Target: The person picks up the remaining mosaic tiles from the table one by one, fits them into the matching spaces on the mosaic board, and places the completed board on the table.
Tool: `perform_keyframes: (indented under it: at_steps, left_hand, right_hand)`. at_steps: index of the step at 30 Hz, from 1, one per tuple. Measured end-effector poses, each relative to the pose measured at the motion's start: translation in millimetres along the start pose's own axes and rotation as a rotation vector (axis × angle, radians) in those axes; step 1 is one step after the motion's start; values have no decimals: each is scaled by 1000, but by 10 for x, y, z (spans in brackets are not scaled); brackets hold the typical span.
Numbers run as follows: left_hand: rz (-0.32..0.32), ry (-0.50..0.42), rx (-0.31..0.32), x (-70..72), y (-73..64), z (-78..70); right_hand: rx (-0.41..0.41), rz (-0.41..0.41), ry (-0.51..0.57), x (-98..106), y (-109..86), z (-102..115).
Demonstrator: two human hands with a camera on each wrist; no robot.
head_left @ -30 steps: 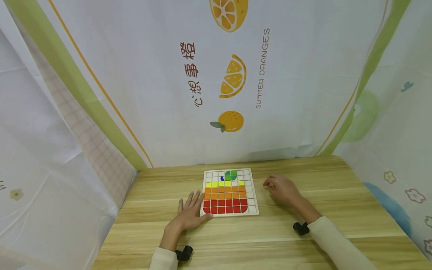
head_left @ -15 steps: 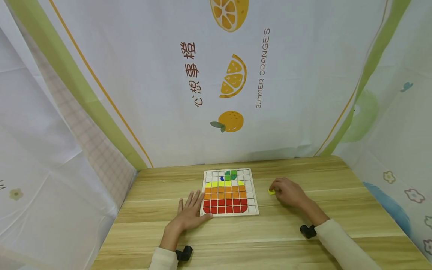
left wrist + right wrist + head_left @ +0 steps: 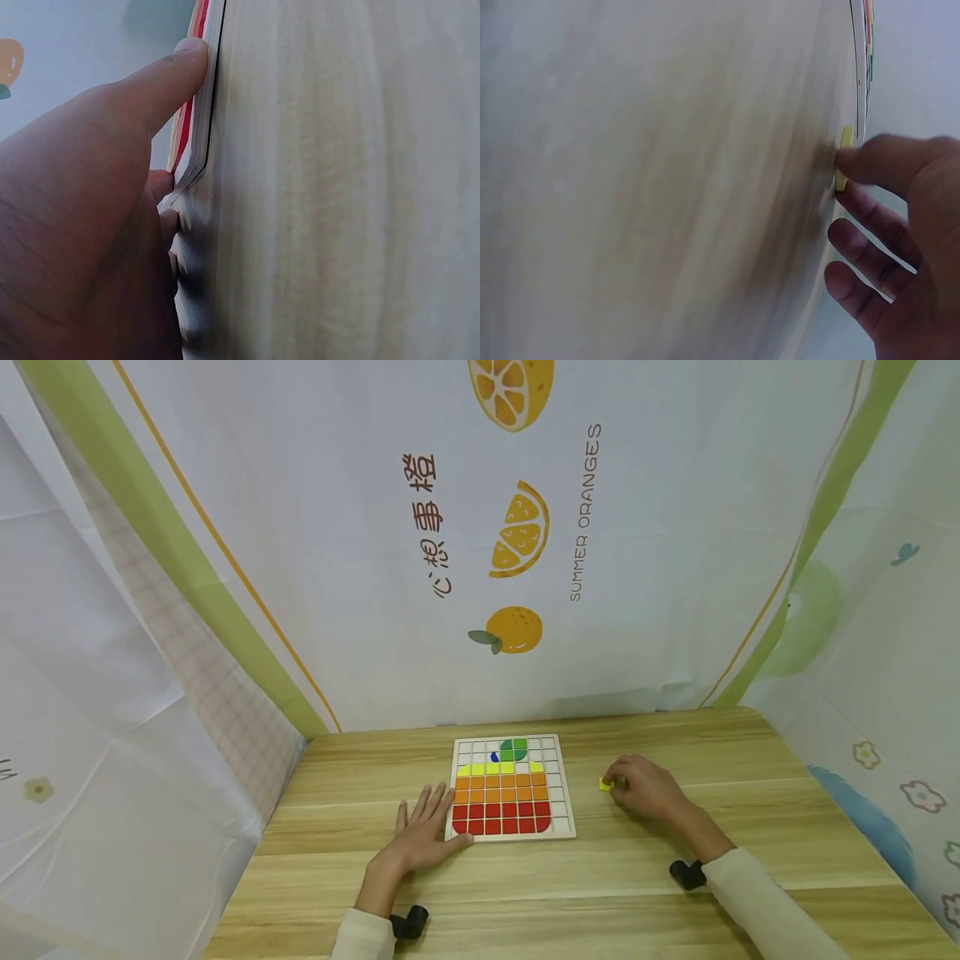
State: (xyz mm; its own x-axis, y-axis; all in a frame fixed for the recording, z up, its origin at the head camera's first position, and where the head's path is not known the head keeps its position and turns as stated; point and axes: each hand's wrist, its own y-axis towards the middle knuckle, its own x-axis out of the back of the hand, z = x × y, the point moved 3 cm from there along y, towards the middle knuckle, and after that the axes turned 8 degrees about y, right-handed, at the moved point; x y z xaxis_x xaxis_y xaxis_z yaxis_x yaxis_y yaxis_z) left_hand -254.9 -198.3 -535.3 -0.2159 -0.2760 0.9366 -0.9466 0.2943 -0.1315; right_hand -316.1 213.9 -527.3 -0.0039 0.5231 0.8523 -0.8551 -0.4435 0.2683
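A square white puzzle board (image 3: 561,824) with a grid of cells lies flat on the table. Red tiles (image 3: 501,811) fill its near rows, then orange tiles (image 3: 500,782), then a yellow row with one white cell among its pieces. Further back sit green pieces (image 3: 513,750) and a small blue one. My left hand (image 3: 422,839) rests at the board's near left corner, fingers spread along the side, thumb on the front edge. To the right of the board, my right hand (image 3: 647,787) pinches a small yellow tile (image 3: 844,159) between thumb and index finger, low at the tabletop.
The wooden table (image 3: 600,893) reaches back to a white cloth (image 3: 337,568) printed with oranges. Similar cloth hangs on both sides. A black wrist camera (image 3: 409,923) sits on the left wrist, another (image 3: 687,875) on the right.
My right hand has shifted slightly to the right, and the yellow tile in its fingers now shows more clearly. The left hand and the board have stayed put.
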Motion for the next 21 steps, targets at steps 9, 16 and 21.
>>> perform_keyframes:
  at_steps: [9,16,21]
  left_hand:
    - [3,0,4,-6,-4,-5]
    - [-2,-14,-2,-20,13,2]
    - [1,-20,9,-19,7,-2]
  right_hand:
    - [-6,-8,-7,-4,5,-4]
    - [6,-42,0,-2,17,-7]
    - [2,-43,4,-6,37,10]
